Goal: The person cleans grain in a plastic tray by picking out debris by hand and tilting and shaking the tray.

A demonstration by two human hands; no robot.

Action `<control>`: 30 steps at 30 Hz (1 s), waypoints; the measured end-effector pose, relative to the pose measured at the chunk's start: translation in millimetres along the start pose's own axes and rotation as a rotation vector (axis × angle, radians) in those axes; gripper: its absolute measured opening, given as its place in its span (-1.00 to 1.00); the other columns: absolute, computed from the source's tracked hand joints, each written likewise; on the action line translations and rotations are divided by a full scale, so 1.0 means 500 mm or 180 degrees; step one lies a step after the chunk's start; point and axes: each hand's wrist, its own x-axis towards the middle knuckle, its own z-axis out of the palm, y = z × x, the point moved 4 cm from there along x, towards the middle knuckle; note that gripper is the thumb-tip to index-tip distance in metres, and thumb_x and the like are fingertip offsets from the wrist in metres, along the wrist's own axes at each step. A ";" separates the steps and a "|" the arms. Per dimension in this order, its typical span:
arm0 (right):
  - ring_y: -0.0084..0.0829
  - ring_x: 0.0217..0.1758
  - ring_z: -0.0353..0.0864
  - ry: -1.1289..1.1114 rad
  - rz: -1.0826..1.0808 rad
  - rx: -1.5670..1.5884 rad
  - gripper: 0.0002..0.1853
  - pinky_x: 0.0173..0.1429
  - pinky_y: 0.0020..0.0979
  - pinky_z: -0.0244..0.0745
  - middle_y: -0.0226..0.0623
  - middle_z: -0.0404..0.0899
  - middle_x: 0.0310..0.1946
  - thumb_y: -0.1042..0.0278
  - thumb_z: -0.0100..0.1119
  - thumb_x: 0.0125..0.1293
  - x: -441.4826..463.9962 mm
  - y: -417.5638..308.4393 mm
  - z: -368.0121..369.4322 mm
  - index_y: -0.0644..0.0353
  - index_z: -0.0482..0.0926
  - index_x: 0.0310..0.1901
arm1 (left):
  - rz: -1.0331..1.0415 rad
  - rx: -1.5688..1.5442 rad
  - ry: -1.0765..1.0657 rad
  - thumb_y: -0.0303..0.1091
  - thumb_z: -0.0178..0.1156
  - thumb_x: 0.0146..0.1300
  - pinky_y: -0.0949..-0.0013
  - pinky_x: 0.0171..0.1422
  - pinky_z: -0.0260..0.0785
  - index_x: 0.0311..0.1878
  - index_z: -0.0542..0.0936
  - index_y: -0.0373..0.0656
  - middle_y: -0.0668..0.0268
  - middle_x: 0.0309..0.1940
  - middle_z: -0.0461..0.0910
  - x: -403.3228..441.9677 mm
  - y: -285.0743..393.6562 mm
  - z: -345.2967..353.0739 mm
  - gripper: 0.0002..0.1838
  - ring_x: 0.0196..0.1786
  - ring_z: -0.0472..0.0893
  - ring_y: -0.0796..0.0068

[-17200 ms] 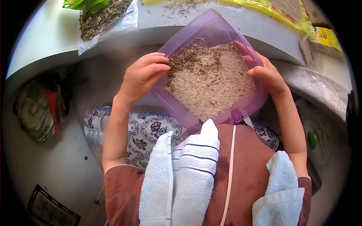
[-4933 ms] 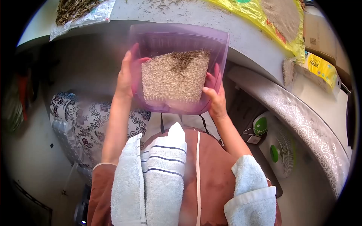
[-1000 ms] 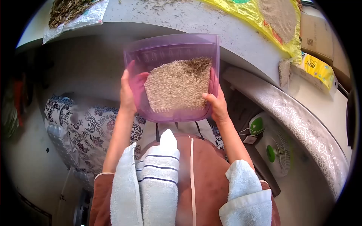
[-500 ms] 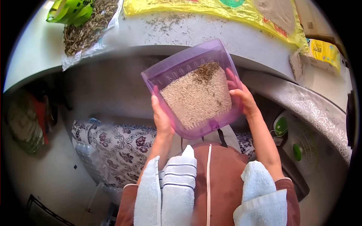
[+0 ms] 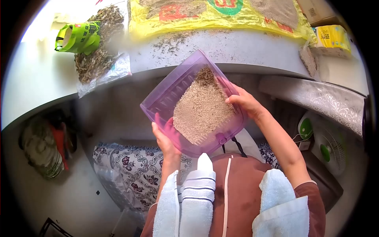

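A see-through purple plastic bin (image 5: 160, 104) is held tilted in front of my body, between both hands. Pale grain (image 5: 205, 110) fills its right and lower part, with a patch of darker chaff (image 5: 206, 76) gathered at the far corner. My left hand (image 5: 165, 142) grips the left side from below, and its fingers show through the wall. On the right side, my right hand (image 5: 245, 103) is closed round the edge with the thumb over the rim.
Ahead is a white table (image 5: 146, 59) with scattered bits, a yellow plastic sheet (image 5: 221, 21) bearing grain, and a heap of husks (image 5: 92, 65) beside a green bag (image 5: 81, 37). A tissue pack (image 5: 333, 37) lies right. Below are a fan (image 5: 327, 152) and patterned cloth (image 5: 134, 166).
The bin has turned anticlockwise and shifted slightly left. The grain and dark chaff have slid within it, the chaff now in the far corner. Both hands still hold it.
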 end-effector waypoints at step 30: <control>-0.45 0.23 0.28 -0.0407 0.0026 0.0058 -0.07 0.43 -0.47 -0.01 -0.29 0.23 0.33 0.41 0.15 -0.14 0.058 -0.040 -0.006 0.21 0.11 0.42 | 0.0490 -0.0076 0.0210 0.32 -0.18 0.32 0.09 0.28 0.22 0.40 0.10 0.23 0.18 -0.01 0.38 -0.029 0.002 0.011 -0.32 0.08 0.40 0.28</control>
